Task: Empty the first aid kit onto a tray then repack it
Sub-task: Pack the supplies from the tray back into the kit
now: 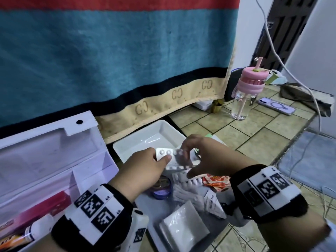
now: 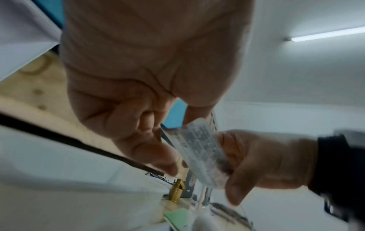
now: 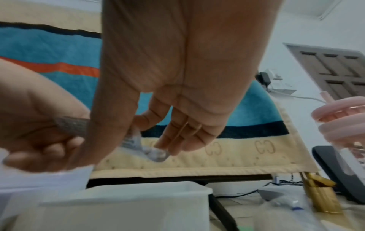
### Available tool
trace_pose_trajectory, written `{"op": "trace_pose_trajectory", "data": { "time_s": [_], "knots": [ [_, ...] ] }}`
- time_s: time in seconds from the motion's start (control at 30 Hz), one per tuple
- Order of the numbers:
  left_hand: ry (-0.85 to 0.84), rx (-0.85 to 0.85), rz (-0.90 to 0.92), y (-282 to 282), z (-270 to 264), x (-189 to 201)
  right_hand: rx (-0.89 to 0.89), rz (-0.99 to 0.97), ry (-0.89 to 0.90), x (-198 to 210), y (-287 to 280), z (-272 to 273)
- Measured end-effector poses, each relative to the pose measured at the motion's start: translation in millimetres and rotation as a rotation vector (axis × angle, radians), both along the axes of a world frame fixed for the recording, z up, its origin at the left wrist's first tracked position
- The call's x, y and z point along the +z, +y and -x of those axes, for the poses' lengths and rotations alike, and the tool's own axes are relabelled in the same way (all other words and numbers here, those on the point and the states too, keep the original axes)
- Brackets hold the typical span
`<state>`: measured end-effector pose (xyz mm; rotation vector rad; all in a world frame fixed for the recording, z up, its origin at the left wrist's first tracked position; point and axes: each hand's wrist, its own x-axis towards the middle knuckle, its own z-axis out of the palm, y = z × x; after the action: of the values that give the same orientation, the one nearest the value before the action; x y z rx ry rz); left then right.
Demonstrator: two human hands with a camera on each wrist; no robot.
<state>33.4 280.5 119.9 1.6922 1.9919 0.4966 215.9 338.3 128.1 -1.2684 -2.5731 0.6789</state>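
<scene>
At far left the first aid kit point(image 1: 45, 160) lies with its lid up on the worktop point(image 1: 254, 135); a pink box point(image 1: 41, 210) and a white tube point(image 1: 39, 229) sit in its near compartment; just beside it the left hand point(image 1: 143, 170) pinches the left end of a blister pack point(image 1: 172, 157) of white pills, thumb on top; the right hand point(image 1: 209, 157) grips the pack's other end with its fingers point(image 3: 168, 140) curled over the far edge, so the pack hangs above the white tray point(image 1: 154, 139); below the hands lie another blister strip point(image 1: 187, 180), a round tin point(image 1: 161, 188), gauze packets point(image 1: 183, 228), an alcohol pad point(image 1: 212, 202) and orange sachets point(image 1: 216, 180); further right stand a pink-capped bottle point(image 1: 245, 91) and a phone point(image 1: 276, 105).
</scene>
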Motion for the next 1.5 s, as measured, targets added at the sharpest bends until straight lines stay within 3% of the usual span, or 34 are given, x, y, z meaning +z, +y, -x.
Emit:
{"op": "trace_pose_trajectory", "data": {
  "time_s": [0.13,0.23,0.33,0.6,0.73,0.97,1.23,1.5],
  "knots": [
    [-0.219,0.085,-0.054,0.3,4.0,7.2,0.01,-0.043,0.057,-7.4,-2.0,-4.2],
    [-0.184,0.141,-0.167,-4.0,13.5,14.5,-0.072,-0.112,-0.168,-14.1,-3.0,-15.7],
    [-0.115,0.184,-0.205,-8.8,20.0,17.1,-0.021,-0.112,-0.405,-26.7,-10.3,-12.9],
    [-0.083,0.163,-0.176,-10.5,18.8,10.6,0.055,-0.182,-0.585,-37.6,-10.2,2.6],
    [-0.074,0.141,-0.181,-10.1,21.2,8.4,0.102,-0.252,-0.631,-41.6,-11.3,8.0],
    [-0.073,0.143,-0.201,-10.3,28.9,5.8,0.016,-0.142,-0.533,-37.2,-1.3,0.3],
    [-0.049,0.131,-0.218,-16.4,28.4,-0.4,0.114,-0.328,-0.724,-39.8,-5.6,11.4],
    [-0.036,0.134,-0.256,-26.9,34.2,0.8,0.112,-0.323,-0.732,-35.6,-6.3,16.0]
  ]
}}
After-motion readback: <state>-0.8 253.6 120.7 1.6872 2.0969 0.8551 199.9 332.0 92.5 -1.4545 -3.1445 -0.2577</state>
